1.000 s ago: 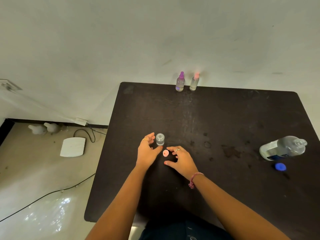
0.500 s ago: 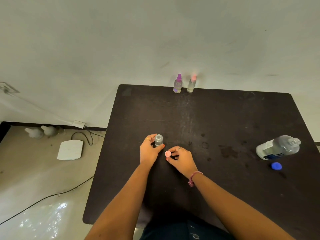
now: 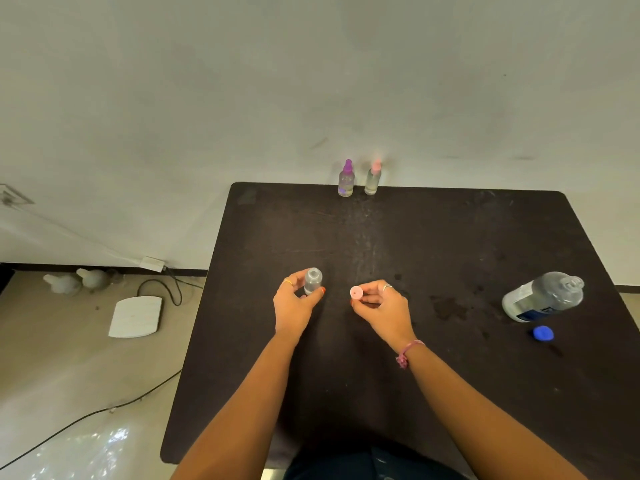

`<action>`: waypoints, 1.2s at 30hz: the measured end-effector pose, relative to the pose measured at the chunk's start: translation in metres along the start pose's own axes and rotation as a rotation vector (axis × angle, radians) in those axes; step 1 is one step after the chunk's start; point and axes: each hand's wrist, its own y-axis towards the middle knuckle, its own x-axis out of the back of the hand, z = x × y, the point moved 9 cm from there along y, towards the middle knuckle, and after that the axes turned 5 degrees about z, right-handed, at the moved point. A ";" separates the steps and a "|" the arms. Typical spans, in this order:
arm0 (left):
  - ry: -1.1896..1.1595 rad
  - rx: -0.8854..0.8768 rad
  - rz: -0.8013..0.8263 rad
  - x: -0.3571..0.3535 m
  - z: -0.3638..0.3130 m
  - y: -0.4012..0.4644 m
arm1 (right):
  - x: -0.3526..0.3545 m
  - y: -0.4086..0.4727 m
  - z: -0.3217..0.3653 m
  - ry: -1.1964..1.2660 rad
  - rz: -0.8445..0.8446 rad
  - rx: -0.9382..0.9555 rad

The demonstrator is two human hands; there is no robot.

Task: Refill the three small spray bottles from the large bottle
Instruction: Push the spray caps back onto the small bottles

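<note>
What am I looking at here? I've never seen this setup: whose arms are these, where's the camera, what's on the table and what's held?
No machine: a person's bare arms, filmed by one head-worn camera looking down. The left hand grips a small open bottle standing on the dark table. The right hand pinches a pink cap in its fingers. At the far edge stand a purple-topped spray bottle and a pink-topped spray bottle. Right: the large bottle, uncapped, beside its blue cap.
</note>
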 end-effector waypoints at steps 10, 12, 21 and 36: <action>-0.115 -0.205 -0.103 0.017 -0.075 -0.032 | 0.039 -0.007 0.082 0.123 -0.081 0.205; -0.124 -0.245 -0.113 0.021 -0.093 -0.040 | 0.048 -0.010 0.102 0.148 -0.080 0.259; -0.211 -0.409 -0.132 0.036 -0.175 -0.075 | 0.092 -0.029 0.196 0.256 -0.017 0.445; -0.314 -0.561 -0.137 0.050 -0.273 -0.114 | 0.131 -0.066 0.350 0.126 0.269 0.706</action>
